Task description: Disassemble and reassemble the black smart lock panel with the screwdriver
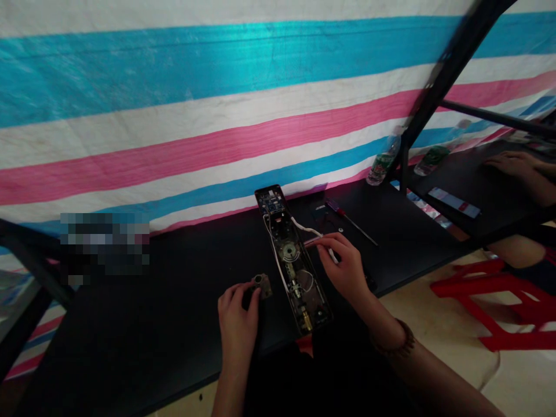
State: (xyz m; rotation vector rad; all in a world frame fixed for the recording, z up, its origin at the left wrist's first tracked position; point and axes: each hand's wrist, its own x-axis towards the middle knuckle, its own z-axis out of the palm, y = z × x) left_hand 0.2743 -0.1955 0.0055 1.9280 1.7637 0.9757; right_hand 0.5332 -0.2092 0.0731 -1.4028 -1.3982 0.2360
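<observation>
A long, narrow black housing (319, 289) lies on the black table, its inside facing up. It holds a circuit board (271, 201), a round metal part (288, 251), thin white wires and a brass-coloured fitting (307, 320) at the near end. To its left, my left hand (237, 317) pinches a small metal block with a round hole (262, 286) between thumb and fingers, low over the tabletop. My right hand (344, 263) is closed on a white cable (304, 226) that runs from the housing's upper part; its fingertips are beside the housing's right edge.
A screwdriver (354, 223) and small loose parts lie right of the housing. Plastic bottles (382, 162) stand by the black frame post (403, 168). Further right are a phone (454, 201), another person's hands (512, 165) and a red stool (499, 295). A striped sheet (217, 133) hangs behind.
</observation>
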